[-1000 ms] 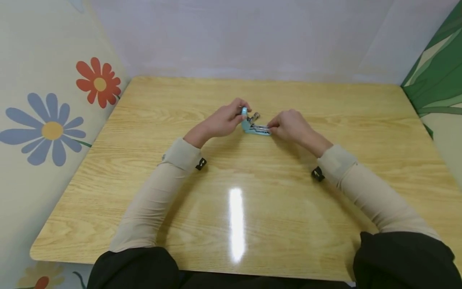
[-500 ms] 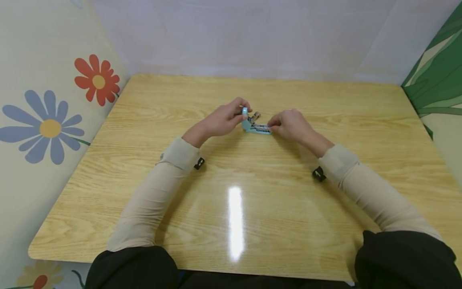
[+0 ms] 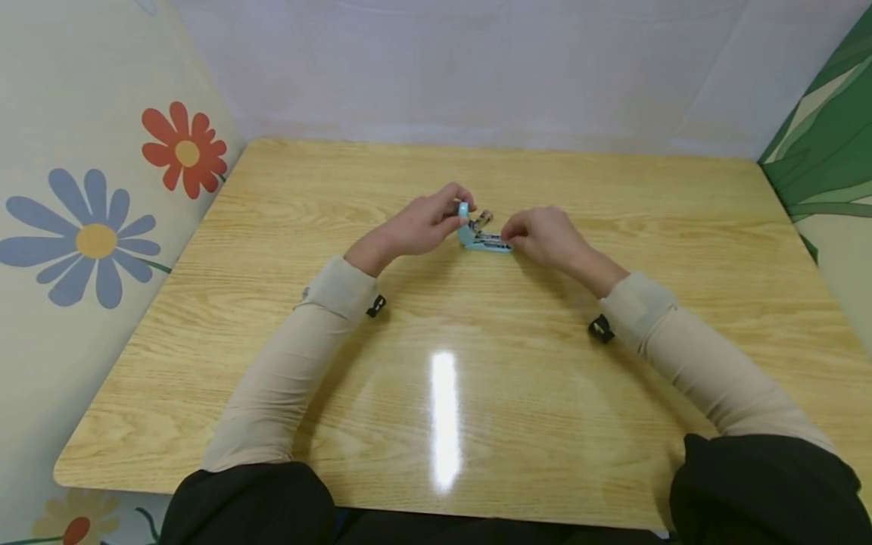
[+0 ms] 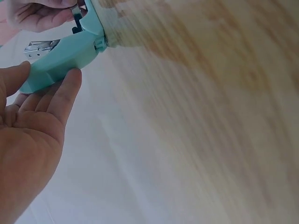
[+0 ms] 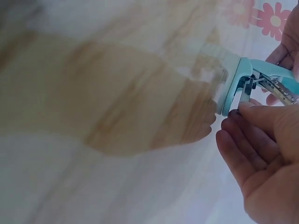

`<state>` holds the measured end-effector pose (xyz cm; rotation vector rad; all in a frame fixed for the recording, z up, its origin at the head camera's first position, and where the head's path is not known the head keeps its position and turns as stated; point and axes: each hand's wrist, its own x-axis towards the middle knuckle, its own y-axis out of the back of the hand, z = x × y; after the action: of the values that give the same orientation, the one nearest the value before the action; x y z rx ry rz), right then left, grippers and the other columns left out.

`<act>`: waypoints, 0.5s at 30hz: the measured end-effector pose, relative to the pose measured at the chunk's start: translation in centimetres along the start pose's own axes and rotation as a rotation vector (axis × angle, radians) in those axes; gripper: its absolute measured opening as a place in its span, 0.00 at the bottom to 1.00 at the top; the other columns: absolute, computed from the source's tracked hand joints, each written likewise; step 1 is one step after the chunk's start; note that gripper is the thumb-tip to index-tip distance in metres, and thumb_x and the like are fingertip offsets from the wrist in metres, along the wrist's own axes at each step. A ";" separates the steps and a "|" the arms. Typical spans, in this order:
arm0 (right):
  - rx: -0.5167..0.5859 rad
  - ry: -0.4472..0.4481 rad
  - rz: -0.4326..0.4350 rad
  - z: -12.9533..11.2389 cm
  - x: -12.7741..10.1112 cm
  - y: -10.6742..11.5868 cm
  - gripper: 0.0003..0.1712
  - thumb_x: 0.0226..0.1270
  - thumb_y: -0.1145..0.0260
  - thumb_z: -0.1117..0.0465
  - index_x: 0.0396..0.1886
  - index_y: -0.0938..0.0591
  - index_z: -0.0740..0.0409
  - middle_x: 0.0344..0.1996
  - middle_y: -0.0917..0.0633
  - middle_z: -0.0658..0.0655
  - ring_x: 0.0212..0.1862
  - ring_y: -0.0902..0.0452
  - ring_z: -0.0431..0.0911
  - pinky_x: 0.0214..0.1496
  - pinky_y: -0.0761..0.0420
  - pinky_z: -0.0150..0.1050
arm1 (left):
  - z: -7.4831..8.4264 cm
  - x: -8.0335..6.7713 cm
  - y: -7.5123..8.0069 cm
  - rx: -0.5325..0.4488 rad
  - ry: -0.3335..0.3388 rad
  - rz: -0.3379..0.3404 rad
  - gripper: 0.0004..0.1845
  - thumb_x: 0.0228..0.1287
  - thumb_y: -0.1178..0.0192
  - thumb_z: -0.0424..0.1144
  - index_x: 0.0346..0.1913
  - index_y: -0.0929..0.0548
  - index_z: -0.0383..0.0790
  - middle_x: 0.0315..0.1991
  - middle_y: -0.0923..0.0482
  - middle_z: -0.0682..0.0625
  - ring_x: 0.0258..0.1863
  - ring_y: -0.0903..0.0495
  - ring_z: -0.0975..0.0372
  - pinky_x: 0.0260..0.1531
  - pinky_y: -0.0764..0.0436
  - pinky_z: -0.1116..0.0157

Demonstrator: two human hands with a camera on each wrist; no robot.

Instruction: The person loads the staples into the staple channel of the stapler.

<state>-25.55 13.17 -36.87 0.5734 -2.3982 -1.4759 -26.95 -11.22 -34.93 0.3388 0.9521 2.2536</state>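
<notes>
A light teal stapler point(image 3: 467, 238) stands on the table, swung wide, with its top arm raised and its metal parts showing. My left hand point(image 3: 424, 224) grips that raised arm point(image 4: 60, 63), thumb on one side and fingers on the other. At the front end of the low base, my right hand point(image 3: 549, 236) pinches with thumb and fingertips over the metal staple channel point(image 5: 243, 91). I cannot tell whether a small piece is between those fingertips. A silver metal part point(image 5: 278, 88) juts out at an angle between the arm and the base.
The glossy wood-grain table point(image 3: 518, 424) reflects a bright strip of light. A pale wall point(image 3: 477, 76) rises behind its far edge. Painted flowers point(image 3: 97, 241) cover the left wall, green leaves point(image 3: 834, 136) the right one. Black wrist cameras point(image 3: 601, 329) hang under both cuffs.
The right fingertips have shifted slightly left along the stapler's base. The left hand keeps its grip on the raised arm, and the stapler stays almost in place.
</notes>
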 end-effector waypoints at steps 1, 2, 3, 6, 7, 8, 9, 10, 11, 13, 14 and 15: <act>-0.007 -0.004 0.002 0.0 0.0 0.0 0.08 0.66 0.35 0.64 0.41 0.11 0.54 0.43 0.10 0.55 0.50 0.15 0.51 0.61 0.23 0.48 | 0.0 0.0 0.0 0.003 -0.001 -0.002 0.13 0.78 0.56 0.41 0.60 0.35 0.44 0.63 0.26 0.41 0.61 0.24 0.56 0.51 0.25 0.58; -0.018 -0.006 0.005 -0.1 -0.1 0.1 0.08 0.66 0.35 0.63 0.41 0.11 0.54 0.43 0.10 0.55 0.50 0.15 0.51 0.61 0.24 0.48 | 0.0 0.0 0.0 0.005 -0.002 -0.004 0.13 0.78 0.56 0.41 0.60 0.35 0.44 0.60 0.25 0.41 0.56 0.22 0.55 0.48 0.25 0.58; -0.033 -0.006 0.010 -0.1 -0.1 0.1 0.08 0.67 0.35 0.63 0.41 0.11 0.54 0.43 0.10 0.55 0.50 0.15 0.51 0.62 0.24 0.48 | 0.0 0.0 0.0 0.010 -0.003 -0.004 0.13 0.78 0.56 0.41 0.60 0.34 0.44 0.59 0.24 0.41 0.52 0.22 0.56 0.44 0.26 0.59; -0.081 -0.006 0.032 -0.4 -0.3 0.2 0.08 0.67 0.34 0.61 0.41 0.10 0.54 0.43 0.10 0.55 0.49 0.15 0.52 0.60 0.23 0.48 | 0.1 -0.1 0.0 0.023 -0.003 -0.004 0.12 0.78 0.56 0.42 0.59 0.34 0.45 0.55 0.23 0.43 0.40 0.24 0.56 0.39 0.29 0.59; -0.096 -0.006 0.038 -0.4 -0.4 0.3 0.09 0.67 0.34 0.60 0.41 0.10 0.54 0.43 0.10 0.55 0.49 0.15 0.52 0.60 0.22 0.48 | 0.1 0.0 0.0 0.025 -0.001 -0.004 0.12 0.78 0.56 0.42 0.59 0.34 0.45 0.55 0.23 0.42 0.37 0.26 0.55 0.38 0.29 0.60; -0.110 -0.003 0.038 -0.5 -0.5 0.3 0.09 0.67 0.34 0.59 0.42 0.10 0.54 0.43 0.10 0.56 0.49 0.15 0.52 0.59 0.22 0.48 | 0.1 0.0 0.0 0.029 -0.001 -0.004 0.12 0.78 0.56 0.42 0.59 0.34 0.45 0.56 0.23 0.43 0.39 0.25 0.57 0.38 0.29 0.60; -0.115 -0.003 0.037 -0.6 -0.6 0.3 0.09 0.67 0.34 0.59 0.42 0.10 0.54 0.44 0.10 0.56 0.49 0.14 0.52 0.57 0.20 0.47 | 0.2 0.0 0.0 0.032 0.000 -0.002 0.12 0.78 0.56 0.42 0.59 0.34 0.45 0.58 0.24 0.43 0.41 0.24 0.57 0.39 0.28 0.60; -0.114 -0.003 0.033 -0.7 -0.6 0.3 0.09 0.67 0.33 0.59 0.42 0.10 0.53 0.44 0.11 0.56 0.49 0.14 0.52 0.56 0.20 0.47 | 0.2 0.1 -0.1 0.034 0.002 0.000 0.12 0.78 0.56 0.42 0.59 0.34 0.44 0.58 0.23 0.42 0.41 0.24 0.56 0.39 0.28 0.60; -0.111 -0.005 0.028 -0.7 -0.7 0.4 0.09 0.67 0.33 0.58 0.43 0.10 0.53 0.44 0.11 0.56 0.49 0.14 0.52 0.55 0.19 0.47 | 0.2 0.1 -0.1 0.037 0.004 0.001 0.12 0.78 0.56 0.42 0.59 0.34 0.44 0.59 0.24 0.42 0.43 0.23 0.56 0.39 0.28 0.60; -0.095 -0.010 0.016 -0.7 -0.6 0.3 0.09 0.67 0.33 0.59 0.43 0.10 0.52 0.44 0.11 0.56 0.49 0.14 0.52 0.55 0.19 0.47 | 0.3 0.1 -0.1 0.037 0.007 0.000 0.12 0.78 0.56 0.42 0.59 0.34 0.44 0.60 0.24 0.41 0.45 0.22 0.54 0.40 0.27 0.59; -0.088 -0.013 0.011 -0.7 -0.6 0.3 0.09 0.67 0.33 0.59 0.43 0.10 0.51 0.44 0.11 0.55 0.49 0.14 0.52 0.55 0.19 0.47 | 0.3 0.2 -0.1 0.042 0.006 0.003 0.13 0.78 0.55 0.42 0.59 0.34 0.44 0.62 0.24 0.41 0.50 0.21 0.55 0.43 0.25 0.59; -0.079 -0.019 0.009 -0.6 -0.6 0.3 0.09 0.67 0.33 0.59 0.43 0.10 0.51 0.44 0.11 0.55 0.50 0.14 0.52 0.55 0.20 0.47 | 0.3 0.2 -0.1 0.045 0.006 0.005 0.13 0.78 0.56 0.42 0.59 0.34 0.44 0.62 0.24 0.40 0.51 0.20 0.54 0.44 0.25 0.59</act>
<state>-24.84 13.06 -36.30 0.5320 -2.3416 -1.5706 -26.89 -10.86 -34.80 0.3553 1.0075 2.2409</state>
